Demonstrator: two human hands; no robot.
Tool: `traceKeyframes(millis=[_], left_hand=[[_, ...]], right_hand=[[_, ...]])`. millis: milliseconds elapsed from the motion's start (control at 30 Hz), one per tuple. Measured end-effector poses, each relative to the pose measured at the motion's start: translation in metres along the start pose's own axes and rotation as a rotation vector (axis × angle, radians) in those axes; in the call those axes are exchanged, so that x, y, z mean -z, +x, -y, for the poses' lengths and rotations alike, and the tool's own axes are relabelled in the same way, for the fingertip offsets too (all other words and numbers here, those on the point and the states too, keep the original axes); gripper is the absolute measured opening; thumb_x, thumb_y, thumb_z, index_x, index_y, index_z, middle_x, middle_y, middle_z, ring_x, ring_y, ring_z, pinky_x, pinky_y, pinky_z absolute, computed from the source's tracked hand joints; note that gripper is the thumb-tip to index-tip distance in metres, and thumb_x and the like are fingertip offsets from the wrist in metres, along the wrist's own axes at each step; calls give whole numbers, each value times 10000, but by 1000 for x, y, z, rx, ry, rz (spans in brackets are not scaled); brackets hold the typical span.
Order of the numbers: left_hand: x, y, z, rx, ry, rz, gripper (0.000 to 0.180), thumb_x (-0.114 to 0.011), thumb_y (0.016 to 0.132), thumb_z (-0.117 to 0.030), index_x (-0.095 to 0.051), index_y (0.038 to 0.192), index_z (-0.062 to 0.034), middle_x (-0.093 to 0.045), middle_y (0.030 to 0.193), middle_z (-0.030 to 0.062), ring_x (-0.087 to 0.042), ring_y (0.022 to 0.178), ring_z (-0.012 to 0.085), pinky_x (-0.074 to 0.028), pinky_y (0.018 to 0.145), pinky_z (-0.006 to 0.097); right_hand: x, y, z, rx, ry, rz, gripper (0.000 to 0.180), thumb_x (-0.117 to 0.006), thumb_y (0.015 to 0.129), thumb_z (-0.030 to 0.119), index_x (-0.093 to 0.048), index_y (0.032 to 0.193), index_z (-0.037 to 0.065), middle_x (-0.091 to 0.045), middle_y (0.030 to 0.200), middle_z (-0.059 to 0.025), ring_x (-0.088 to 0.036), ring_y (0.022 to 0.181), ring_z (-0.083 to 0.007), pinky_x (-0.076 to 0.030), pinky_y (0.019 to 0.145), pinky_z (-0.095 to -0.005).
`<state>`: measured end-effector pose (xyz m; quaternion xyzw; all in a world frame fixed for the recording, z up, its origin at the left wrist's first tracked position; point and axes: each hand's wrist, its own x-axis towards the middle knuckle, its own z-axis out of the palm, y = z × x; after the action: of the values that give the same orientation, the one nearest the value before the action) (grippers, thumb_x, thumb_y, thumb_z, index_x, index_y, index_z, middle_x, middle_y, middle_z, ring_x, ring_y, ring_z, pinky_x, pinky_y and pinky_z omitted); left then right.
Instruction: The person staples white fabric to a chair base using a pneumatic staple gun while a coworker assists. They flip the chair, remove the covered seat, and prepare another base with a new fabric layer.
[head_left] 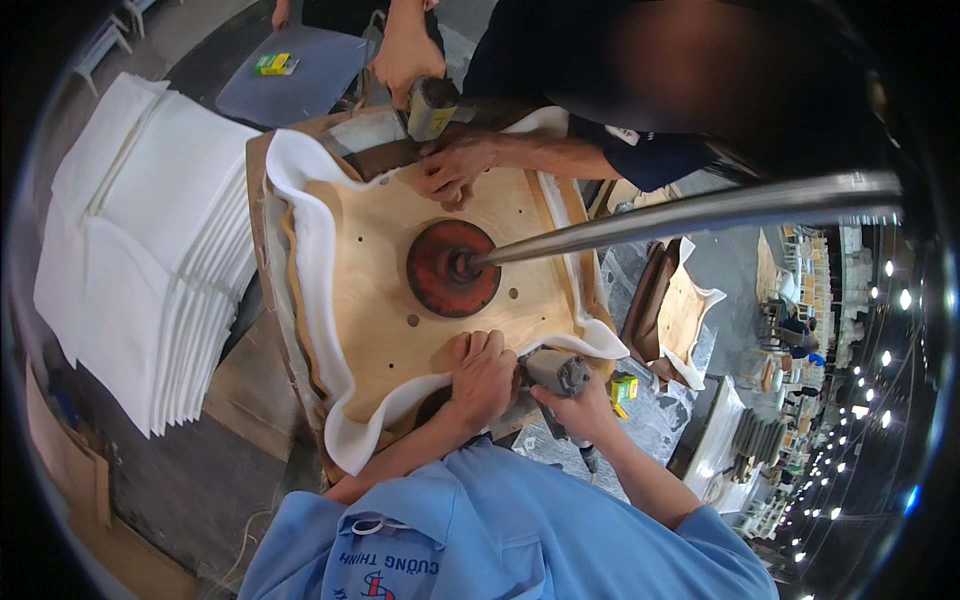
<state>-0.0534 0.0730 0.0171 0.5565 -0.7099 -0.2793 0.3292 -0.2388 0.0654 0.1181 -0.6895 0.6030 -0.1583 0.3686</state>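
A light wooden seat panel (385, 270) lies underside up, with white foam padding (318, 240) curling up around its edges. At the panel's near edge my left hand (485, 378) is closed, its fingers bunched over a brown cover (430, 404) that is mostly hidden under the hand and foam. My right hand (582, 405) grips a grey pneumatic staple gun (556, 371), its nose close to my left fingers. A round red press pad (454, 268) on a metal rod (680, 217) bears on the panel's middle.
Across the panel, a co-worker's hand (408, 62) holds another staple gun (432, 108); their other hand (460, 168) presses the far edge. White foam sheets (150, 240) are stacked at left. A second padded panel (675, 315) and yellow-green boxes (624, 388) lie at right.
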Motion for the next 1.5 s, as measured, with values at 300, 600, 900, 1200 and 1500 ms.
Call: traceKeyframes(millis=[300, 600, 900, 1200, 1500], left_hand=[[26, -3, 11, -135, 28, 139, 290, -833, 886, -354, -749, 877, -76, -604, 1057, 154, -534, 1138, 378, -393, 1017, 544], [17, 4, 19, -150, -80, 123, 149, -781, 877, -220, -731, 838, -86, -595, 1012, 131, -542, 1099, 365, -383, 1010, 544], [12, 10, 19, -109, -124, 69, 132, -798, 840, -196, -736, 814, -81, -600, 996, 125, -554, 1095, 352, -381, 1018, 525], [10, 13, 13, -68, -88, 73, 124, -784, 804, -187, -760, 799, -66, -624, 1004, 136, -569, 1103, 335, -394, 1037, 495], [11, 10, 13, -103, -36, 100, 178, -795, 836, -234, -772, 822, -58, -640, 1027, 149, -576, 1122, 355, -404, 1060, 512]], right_hand=[[20, -11, 12, -529, 305, 72, 396, -904, 956, 208, -749, 1251, -5, -766, 898, -42, -679, 645, -112, -552, 568, -297], [8, -23, 27, -600, 303, 45, 416, -903, 950, 219, -758, 1278, 9, -763, 883, -46, -685, 648, -118, -574, 599, -318], [9, -11, 28, -586, 246, 97, 415, -905, 941, 192, -750, 1280, 9, -742, 856, -29, -645, 643, -104, -540, 597, -318], [7, -3, 31, -560, 184, 117, 492, -917, 928, 195, -736, 1353, 27, -749, 878, -38, -654, 651, -115, -553, 612, -321], [8, -6, 30, -451, 70, 89, 486, -910, 937, 230, -747, 1351, 33, -767, 917, -72, -702, 671, -135, -586, 635, -332]])
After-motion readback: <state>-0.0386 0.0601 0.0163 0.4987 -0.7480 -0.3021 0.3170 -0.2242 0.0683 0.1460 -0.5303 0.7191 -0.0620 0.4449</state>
